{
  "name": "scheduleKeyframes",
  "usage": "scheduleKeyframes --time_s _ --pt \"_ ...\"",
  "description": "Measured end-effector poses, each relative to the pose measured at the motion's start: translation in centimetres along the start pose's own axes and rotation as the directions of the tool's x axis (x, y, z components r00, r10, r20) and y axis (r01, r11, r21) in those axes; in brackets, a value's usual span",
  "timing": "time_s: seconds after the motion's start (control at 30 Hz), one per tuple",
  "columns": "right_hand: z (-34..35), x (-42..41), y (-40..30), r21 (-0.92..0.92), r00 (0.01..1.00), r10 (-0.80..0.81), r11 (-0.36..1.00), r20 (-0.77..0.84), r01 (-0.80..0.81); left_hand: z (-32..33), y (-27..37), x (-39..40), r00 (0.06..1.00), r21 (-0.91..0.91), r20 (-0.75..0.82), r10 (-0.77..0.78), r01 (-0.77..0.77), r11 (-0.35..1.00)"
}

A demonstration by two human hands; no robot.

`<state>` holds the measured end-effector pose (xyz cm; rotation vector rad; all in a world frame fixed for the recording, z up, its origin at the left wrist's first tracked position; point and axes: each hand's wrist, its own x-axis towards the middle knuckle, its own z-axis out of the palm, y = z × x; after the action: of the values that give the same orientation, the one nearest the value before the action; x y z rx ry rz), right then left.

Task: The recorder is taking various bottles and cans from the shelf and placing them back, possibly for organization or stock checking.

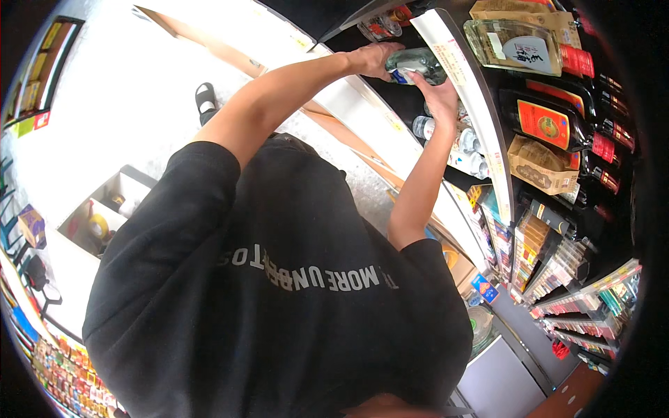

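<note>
Both hands are at the shelving, around a clear glass bottle with a partly visible blue and white label. My left hand grips its near end from the left side. From the right, my right hand holds it, with the thumb against the glass. A white shelf edge with price tags runs close beside the bottle and hides its far end. Another clear bottle with red on its label is just beyond my left hand. Several clear bottles lie in view below my right hand.
The neighbouring shelf holds a flat clear bottle with a red cap, dark red-labelled bottles and a brown paper package. At left are an open compartmented box and a foot in a black sandal. Stocked racks stand lower right.
</note>
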<state>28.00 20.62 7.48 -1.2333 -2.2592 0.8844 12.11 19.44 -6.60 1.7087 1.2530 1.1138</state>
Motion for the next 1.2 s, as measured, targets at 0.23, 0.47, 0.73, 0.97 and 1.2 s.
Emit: scheduleKeyframes --time_s 0.23,0.47,0.73,0.97,1.2 --pt "-0.3 0.4 2.5 0.051 0.995 0.074 0.996 0.066 -0.077 0.1 0.4 -0.5 0.998 -0.051 0.018 -0.067 0.068 0.996" --pt "0.1 -1.1 2.8 0.034 1.000 0.014 0.999 -0.009 -0.014 -1.2 1.8 -1.1 0.996 -0.013 0.055 -0.064 0.065 0.998" --pt "1.2 -5.2 2.3 -0.013 0.972 -0.115 0.993 -0.205 0.115 -0.2 2.0 -1.5 0.992 0.169 -0.007 0.127 -0.124 0.978" --pt "0.6 -10.2 -1.9 -0.191 0.933 -0.285 0.950 -0.217 0.246 -1.0 6.1 -6.2 0.962 0.047 -0.065 0.264 -0.261 0.964" --pt "4.2 -12.3 -6.9 -0.065 0.915 -0.403 0.914 -0.018 0.402 -4.2 6.7 -16.0 0.988 -0.049 -0.087 0.126 -0.130 0.990"
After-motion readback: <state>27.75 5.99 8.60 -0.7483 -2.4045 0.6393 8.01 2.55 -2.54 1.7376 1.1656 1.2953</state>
